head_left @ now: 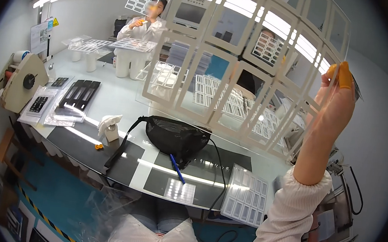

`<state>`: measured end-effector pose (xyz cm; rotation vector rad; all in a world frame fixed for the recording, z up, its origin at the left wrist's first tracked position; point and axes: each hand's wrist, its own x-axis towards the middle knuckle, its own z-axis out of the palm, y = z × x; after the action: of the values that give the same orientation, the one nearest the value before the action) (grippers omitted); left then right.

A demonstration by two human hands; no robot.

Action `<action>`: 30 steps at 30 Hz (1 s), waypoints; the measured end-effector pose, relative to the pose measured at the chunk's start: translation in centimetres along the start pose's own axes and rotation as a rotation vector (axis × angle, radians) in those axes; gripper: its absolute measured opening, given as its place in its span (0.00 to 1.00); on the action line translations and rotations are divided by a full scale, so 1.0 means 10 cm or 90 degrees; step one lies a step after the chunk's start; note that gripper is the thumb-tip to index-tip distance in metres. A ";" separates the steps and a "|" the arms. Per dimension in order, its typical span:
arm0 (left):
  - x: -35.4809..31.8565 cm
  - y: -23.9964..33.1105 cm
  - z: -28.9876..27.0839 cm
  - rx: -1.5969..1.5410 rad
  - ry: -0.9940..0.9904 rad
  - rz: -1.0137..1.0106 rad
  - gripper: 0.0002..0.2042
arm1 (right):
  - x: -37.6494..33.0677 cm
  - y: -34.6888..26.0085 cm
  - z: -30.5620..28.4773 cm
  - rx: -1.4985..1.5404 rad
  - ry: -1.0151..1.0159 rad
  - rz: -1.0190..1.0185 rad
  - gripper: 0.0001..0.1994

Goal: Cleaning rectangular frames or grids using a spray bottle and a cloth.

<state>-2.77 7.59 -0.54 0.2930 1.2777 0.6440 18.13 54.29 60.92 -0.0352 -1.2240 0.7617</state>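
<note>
My right hand is raised high at the right, orange finger cots on thumb and fingertip, pinching the right edge of a large clear sheet printed with a grid of white rectangular frames. The sheet is held up toward the ceiling lights and fills the upper middle of the view. My left hand is out of sight. Below it on the glass table lie a black pouch with a strap, a blue pen and a smaller framed sheet at the near edge.
A tape dispenser and black trays sit at the left. More framed sheets lie across the table. Two people in white coats across the table hold up similar sheets. A small white holder stands near the pouch.
</note>
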 end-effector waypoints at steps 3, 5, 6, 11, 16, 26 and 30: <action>0.04 -0.06 0.15 0.033 -0.019 0.011 0.15 | -0.04 -0.01 0.01 -0.012 -0.011 0.001 0.06; 0.08 -0.04 0.23 0.059 -0.030 0.020 0.14 | -0.07 -0.01 0.05 -0.008 0.004 0.005 0.05; 0.08 -0.04 0.28 0.068 -0.033 0.025 0.14 | -0.07 0.01 0.05 0.008 0.002 0.010 0.05; 0.01 -0.12 0.53 0.114 -0.040 0.039 0.13 | -0.01 0.12 -0.04 0.089 -0.013 0.019 0.06; -0.11 -0.14 0.74 0.166 -0.052 0.045 0.12 | 0.02 0.21 -0.12 0.063 -0.053 0.013 0.08; -0.41 0.03 0.99 0.282 -0.077 0.063 0.11 | -0.06 0.34 -0.06 0.059 -0.017 0.051 0.08; -0.60 0.18 0.96 0.329 -0.083 0.066 0.11 | -0.10 0.38 -0.01 0.002 -0.007 0.007 0.09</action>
<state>4.98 6.79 7.88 0.8174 1.2940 0.3651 16.20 56.68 58.48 -0.0357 -1.2347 0.7738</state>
